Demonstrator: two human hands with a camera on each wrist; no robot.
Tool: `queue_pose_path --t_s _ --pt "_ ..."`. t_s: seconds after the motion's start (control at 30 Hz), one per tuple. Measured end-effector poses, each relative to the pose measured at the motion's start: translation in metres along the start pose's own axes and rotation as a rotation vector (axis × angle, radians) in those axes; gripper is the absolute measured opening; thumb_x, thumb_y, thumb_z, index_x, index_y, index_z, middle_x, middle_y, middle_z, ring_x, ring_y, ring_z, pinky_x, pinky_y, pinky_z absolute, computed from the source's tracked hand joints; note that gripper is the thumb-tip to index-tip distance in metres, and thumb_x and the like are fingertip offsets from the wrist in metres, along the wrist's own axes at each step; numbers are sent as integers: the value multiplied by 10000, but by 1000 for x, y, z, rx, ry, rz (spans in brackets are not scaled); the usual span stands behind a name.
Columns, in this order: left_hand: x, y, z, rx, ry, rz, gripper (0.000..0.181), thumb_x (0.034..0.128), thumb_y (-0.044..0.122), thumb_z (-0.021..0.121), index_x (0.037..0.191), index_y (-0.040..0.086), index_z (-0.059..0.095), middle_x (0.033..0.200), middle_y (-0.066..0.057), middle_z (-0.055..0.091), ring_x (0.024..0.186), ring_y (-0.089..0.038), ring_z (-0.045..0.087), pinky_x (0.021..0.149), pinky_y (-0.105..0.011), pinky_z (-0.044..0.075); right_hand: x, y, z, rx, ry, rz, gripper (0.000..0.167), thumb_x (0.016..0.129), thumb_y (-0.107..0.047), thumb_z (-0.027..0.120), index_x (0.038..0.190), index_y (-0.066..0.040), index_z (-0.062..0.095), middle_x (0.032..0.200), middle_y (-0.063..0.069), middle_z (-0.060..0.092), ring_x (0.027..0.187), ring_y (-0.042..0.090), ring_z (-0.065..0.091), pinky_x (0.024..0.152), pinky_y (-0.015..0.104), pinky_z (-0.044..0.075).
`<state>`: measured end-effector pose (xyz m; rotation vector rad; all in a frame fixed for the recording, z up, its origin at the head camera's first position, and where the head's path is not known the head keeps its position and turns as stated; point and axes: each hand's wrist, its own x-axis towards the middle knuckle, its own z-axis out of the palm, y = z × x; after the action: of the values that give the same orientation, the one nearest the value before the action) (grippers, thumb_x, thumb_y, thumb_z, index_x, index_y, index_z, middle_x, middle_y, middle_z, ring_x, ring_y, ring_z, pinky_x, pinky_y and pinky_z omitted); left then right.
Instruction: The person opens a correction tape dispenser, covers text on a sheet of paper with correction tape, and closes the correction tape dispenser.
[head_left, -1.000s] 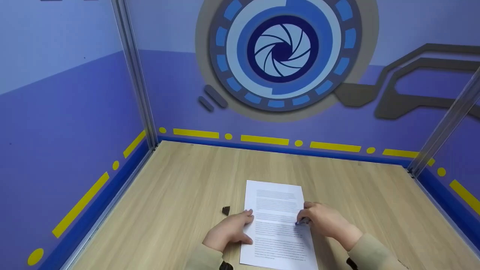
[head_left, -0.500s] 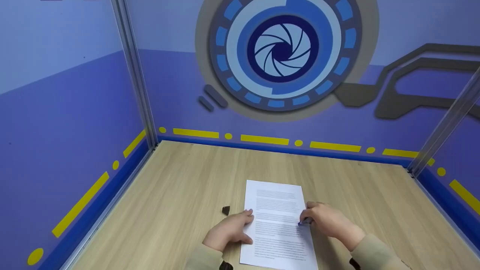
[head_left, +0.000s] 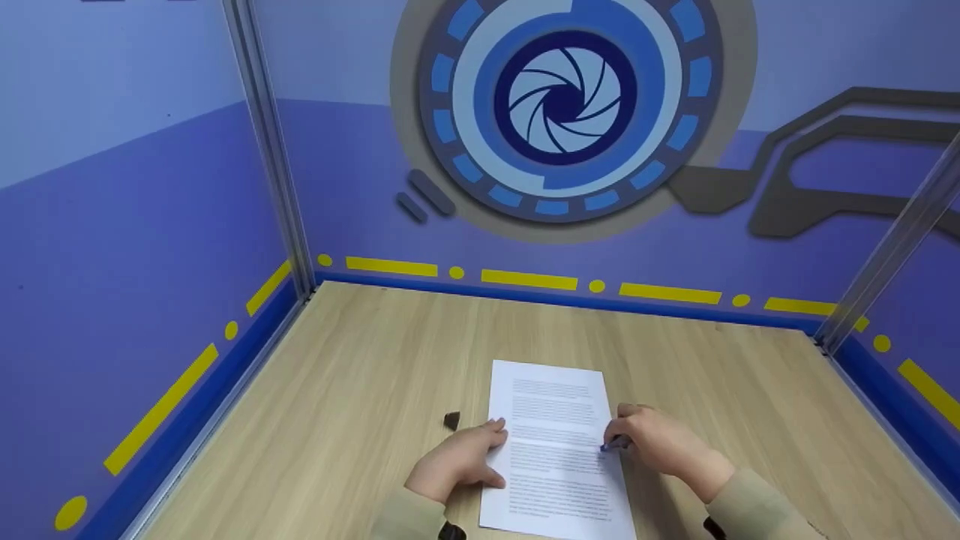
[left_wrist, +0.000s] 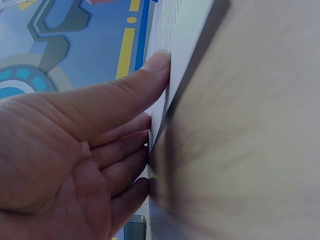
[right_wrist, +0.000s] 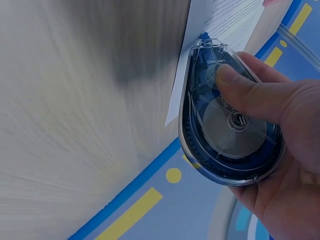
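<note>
**White, Tan and Violet-Blue**

On my remote feeds I see white paper [head_left: 551, 450] with rows of grey print; a correction tape [right_wrist: 230, 120], clear over dark blue, with a silver-grey disc [right_wrist: 220, 132] and bright blue tip [right_wrist: 205, 36]; a pale tan, wood-grained table [head_left: 375, 390]; and beige sleeves [head_left: 761, 510]. Violet-blue walls [head_left: 150, 262] carry yellow dashes [head_left: 529, 279] and dots [head_left: 597, 286] above a deep blue band [head_left: 540, 300], and a round emblem [head_left: 566, 97] in blues, white and taupe.

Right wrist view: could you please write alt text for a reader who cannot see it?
A right hand grips a clear oval case, apparently a correction tape dispenser, thumb on its face, its blue tip at the margin of a printed sheet. Around them are a pale wooden table and a blue wall with yellow marks.
</note>
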<state>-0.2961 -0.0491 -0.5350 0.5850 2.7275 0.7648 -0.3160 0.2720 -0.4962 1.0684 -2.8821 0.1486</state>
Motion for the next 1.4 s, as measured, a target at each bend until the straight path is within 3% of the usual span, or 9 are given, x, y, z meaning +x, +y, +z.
queue_pose_path --t_s 0.67,0.93,1.2,1.4 --pt "-1 0 0 1 4 5 762 786 190 894 1458 41 567 1612 -78 469 1510 -256 432 1251 -357 373 -4 2 -1 -20 -13 40 270 820 76 774 916 -175 804 815 -40 634 704 38 540 617 293 553" --pt "-3 -2 0 57 26 58 739 784 185 894 1436 21 587 1588 -98 500 1488 -264 463 1226 -323 404 -8 10 -1 -7 40 3 333 784 130 750 910 -172 806 818 -43 645 725 76 599 635 312 565" --pt "-2 -1 1 46 23 34 745 787 191 892 1446 35 580 1597 -87 488 1493 -267 455 1236 -335 393 -14 12 -13 51 97 30 346 789 125 767 942 -184 803 836 -78 632 738 23 565 621 258 547" --pt "-1 -1 0 33 14 28 747 791 193 890 1450 36 575 1605 -84 477 1499 -268 446 1243 -343 386 -11 7 -9 67 60 50 307 818 91 762 956 -179 805 852 -74 638 751 20 584 626 235 550"
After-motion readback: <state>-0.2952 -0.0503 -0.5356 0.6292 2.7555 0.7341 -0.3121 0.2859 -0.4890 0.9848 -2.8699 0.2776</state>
